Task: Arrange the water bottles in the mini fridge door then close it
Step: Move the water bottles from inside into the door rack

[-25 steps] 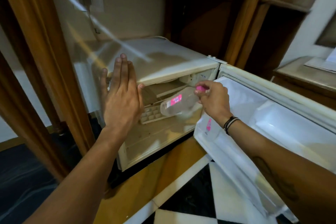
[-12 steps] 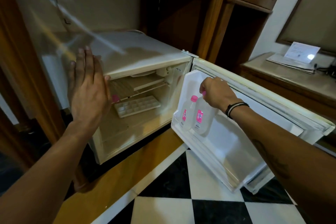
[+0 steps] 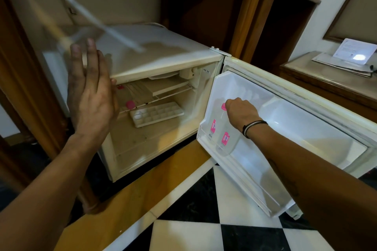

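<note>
The white mini fridge [image 3: 163, 61] stands with its door [image 3: 306, 128] swung wide to the right. Two clear water bottles with pink labels stand upright in the door's lower shelf [image 3: 244, 173]: one nearer the hinge [image 3: 213, 126] and one beside it [image 3: 225, 138]. My right hand [image 3: 241, 114] grips the top of the second bottle, covering its pink cap. My left hand [image 3: 91, 91] hovers flat with fingers apart in front of the fridge's left edge, holding nothing. Another pink cap [image 3: 129, 104] shows on the wire shelf inside.
A white ice tray [image 3: 157, 113] lies inside the fridge. Wooden cabinet posts [image 3: 251, 12] rise behind. To the right is a wooden counter [image 3: 326, 79] with papers [image 3: 355, 53]. Below lies a black-and-white chequered floor [image 3: 204, 220].
My right hand carried a bottle from the fridge interior over to the door and lowered it into the shelf beside the first bottle. The view turned to the right.
</note>
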{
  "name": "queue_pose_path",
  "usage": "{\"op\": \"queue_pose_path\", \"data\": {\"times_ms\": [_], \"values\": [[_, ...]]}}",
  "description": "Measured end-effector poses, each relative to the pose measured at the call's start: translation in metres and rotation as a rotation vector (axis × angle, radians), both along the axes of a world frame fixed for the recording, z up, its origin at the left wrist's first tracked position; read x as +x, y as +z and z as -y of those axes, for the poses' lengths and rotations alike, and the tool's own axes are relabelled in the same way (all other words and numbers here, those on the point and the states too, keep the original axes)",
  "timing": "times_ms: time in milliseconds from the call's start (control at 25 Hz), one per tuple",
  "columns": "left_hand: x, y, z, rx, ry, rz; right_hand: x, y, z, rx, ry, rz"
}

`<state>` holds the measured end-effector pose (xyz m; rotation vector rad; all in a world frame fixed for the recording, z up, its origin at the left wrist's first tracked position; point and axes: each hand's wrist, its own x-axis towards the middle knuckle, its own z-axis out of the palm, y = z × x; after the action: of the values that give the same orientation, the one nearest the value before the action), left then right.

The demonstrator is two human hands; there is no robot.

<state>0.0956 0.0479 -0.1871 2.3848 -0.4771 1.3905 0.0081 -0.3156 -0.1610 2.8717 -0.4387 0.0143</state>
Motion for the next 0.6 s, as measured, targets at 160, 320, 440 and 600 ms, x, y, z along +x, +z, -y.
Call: {"op": "queue_pose_path", "data": {"times_ms": [160, 320, 440, 600], "values": [[0.002, -0.001, 0.006, -0.152, -0.068, 0.181, 0.007, 0.004, -0.013, -0.106, 0.03, 0.041], [0.011, -0.002, 0.005, -0.032, 0.012, 0.24, 0.025, -0.011, -0.068, 0.156, 0.275, 0.24], [0.014, -0.006, 0.008, -0.131, -0.062, 0.251, 0.047, -0.036, -0.114, 0.38, 0.409, 0.23], [0.017, -0.008, 0.005, -0.055, 0.051, 0.243, 0.099, -0.055, -0.165, 0.524, 0.472, 0.288]]}}
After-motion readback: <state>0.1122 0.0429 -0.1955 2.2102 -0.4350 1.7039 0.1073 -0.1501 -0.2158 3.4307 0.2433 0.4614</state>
